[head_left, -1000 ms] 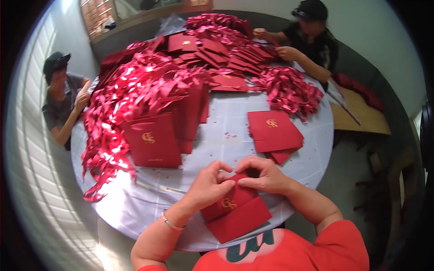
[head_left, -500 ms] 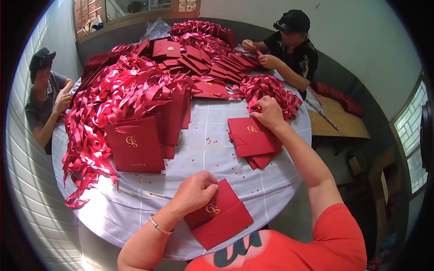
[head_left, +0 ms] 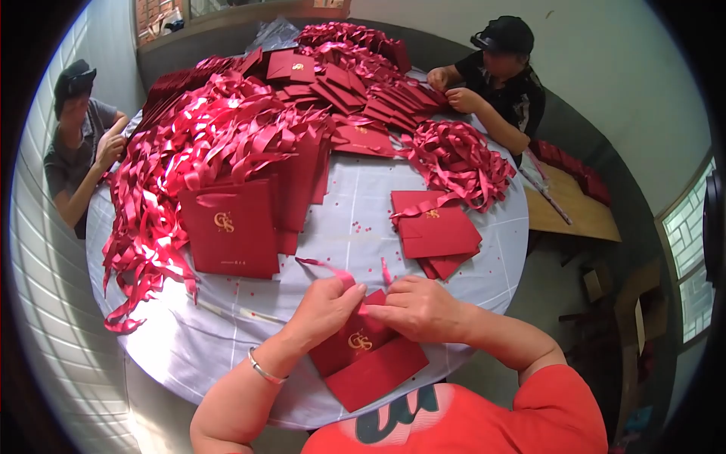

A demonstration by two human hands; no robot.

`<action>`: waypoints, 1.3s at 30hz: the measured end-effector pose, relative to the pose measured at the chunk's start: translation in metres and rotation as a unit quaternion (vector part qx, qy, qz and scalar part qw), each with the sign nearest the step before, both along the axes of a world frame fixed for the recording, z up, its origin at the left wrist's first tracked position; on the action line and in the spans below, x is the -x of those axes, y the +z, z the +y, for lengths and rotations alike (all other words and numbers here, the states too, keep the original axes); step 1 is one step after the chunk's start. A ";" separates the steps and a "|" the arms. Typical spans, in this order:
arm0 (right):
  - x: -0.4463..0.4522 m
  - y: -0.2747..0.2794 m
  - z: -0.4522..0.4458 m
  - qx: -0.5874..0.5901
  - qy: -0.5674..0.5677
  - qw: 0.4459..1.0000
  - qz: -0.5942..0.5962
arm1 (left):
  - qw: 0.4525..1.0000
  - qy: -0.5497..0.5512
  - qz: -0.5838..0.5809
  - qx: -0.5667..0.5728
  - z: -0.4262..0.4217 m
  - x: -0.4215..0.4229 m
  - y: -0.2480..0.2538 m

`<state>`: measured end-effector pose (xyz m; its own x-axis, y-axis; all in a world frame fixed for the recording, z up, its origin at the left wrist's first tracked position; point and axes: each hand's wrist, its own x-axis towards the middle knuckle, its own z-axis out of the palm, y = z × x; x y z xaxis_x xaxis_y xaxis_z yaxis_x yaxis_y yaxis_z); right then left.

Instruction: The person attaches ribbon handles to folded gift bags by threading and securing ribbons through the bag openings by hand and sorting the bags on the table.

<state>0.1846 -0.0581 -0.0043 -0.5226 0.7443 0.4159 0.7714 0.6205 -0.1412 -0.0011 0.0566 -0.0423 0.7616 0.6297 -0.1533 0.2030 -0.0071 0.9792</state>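
A dark red bag with a gold emblem (head_left: 363,359) lies at the table's front edge, its lower part folded over. Above its top edge my left hand (head_left: 325,306) pinches a pink-red ribbon (head_left: 344,277), one end of which trails to the upper left. Close beside it on the right, my right hand (head_left: 420,309) is closed on the same ribbon, and another end sticks up above its fingers. A small stack of red bags (head_left: 439,231) lies beyond my right hand, with a loose ribbon across its top. Behind that stack is a heap of ribbons (head_left: 461,163).
Many bags with ribbon handles (head_left: 231,234) stand on the left of the round white table (head_left: 340,242). More bags (head_left: 363,91) are piled at the back. A person (head_left: 79,144) sits at the left and another person (head_left: 499,91) at the back right, both with hands raised.
My right hand has come back from the ribbon heap to my left hand, and a ribbon is now between them. Another ribbon now lies over the small stack. The view has shifted slightly.
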 end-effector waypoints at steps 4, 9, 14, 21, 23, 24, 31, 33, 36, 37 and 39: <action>-0.009 0.019 -0.020 0.056 -0.004 0.998 0.030 | 0.993 -0.015 0.115 -0.024 0.001 0.002 0.024; -0.036 0.038 -0.036 0.144 -0.131 0.980 0.044 | 0.998 0.036 -0.047 -0.034 -0.005 -0.001 0.009; -0.035 0.047 -0.021 0.175 -0.197 0.963 0.049 | 0.998 0.007 -0.051 -0.032 -0.001 -0.002 0.000; 0.022 0.020 0.035 0.098 -0.051 0.963 0.248 | 0.990 0.002 -0.121 -0.077 -0.007 -0.004 -0.011; 0.022 0.015 0.044 0.116 -0.052 0.958 0.258 | 0.993 0.007 -0.081 -0.082 -0.006 -0.004 -0.012; 0.022 0.013 0.047 0.135 -0.053 0.953 0.267 | 0.995 0.011 -0.042 -0.087 -0.006 -0.004 -0.011; -0.014 0.024 0.027 0.259 -0.143 0.715 0.633 | 0.983 -0.099 -0.061 0.142 0.002 0.005 0.002; -0.035 0.027 0.013 0.223 -0.141 0.695 0.669 | 0.978 -0.107 -0.053 0.169 0.007 0.007 0.013; -0.041 0.033 -0.009 0.173 -0.184 0.773 0.582 | 0.966 -0.132 0.016 0.222 0.011 0.009 0.024; -0.031 0.035 -0.015 0.165 -0.219 0.796 0.539 | 0.965 -0.139 0.020 0.221 0.012 0.008 0.019; -0.023 0.030 -0.021 0.143 -0.209 0.882 0.397 | 0.964 -0.149 0.029 0.220 0.011 0.007 0.018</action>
